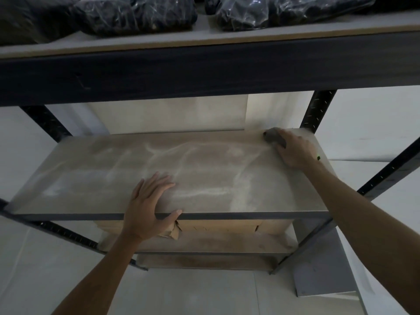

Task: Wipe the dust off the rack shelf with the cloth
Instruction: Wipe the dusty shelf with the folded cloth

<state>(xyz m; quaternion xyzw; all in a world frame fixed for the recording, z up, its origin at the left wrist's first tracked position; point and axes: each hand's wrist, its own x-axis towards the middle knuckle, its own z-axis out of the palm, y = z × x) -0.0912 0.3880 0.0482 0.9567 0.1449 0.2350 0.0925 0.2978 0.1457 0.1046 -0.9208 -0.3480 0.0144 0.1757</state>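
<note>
The rack shelf (159,173) is the middle board of a dark metal rack, and it is mostly covered with pale dust, lying in streaks and smears from the left side across to the right. The cloth (273,137), small, dark and bunched, sits at the far right corner of this shelf, pressed onto the board. The right hand (293,151) lies on top of it with the fingers curled around it, so it holds the cloth firmly down. The left hand (150,205) is open and flat, with the palm on the near edge of the shelf and the thumb hooked over the front rail; it holds nothing, I think it only steadies the person.

To my eye the work is in an early part: only the far right corner seems touched, and nearly all the board is left to wipe. Above, plastic-wrapped dark bundles (136,14) lie on the upper shelf; below, torn cardboard (218,228) rests on a lower board.
</note>
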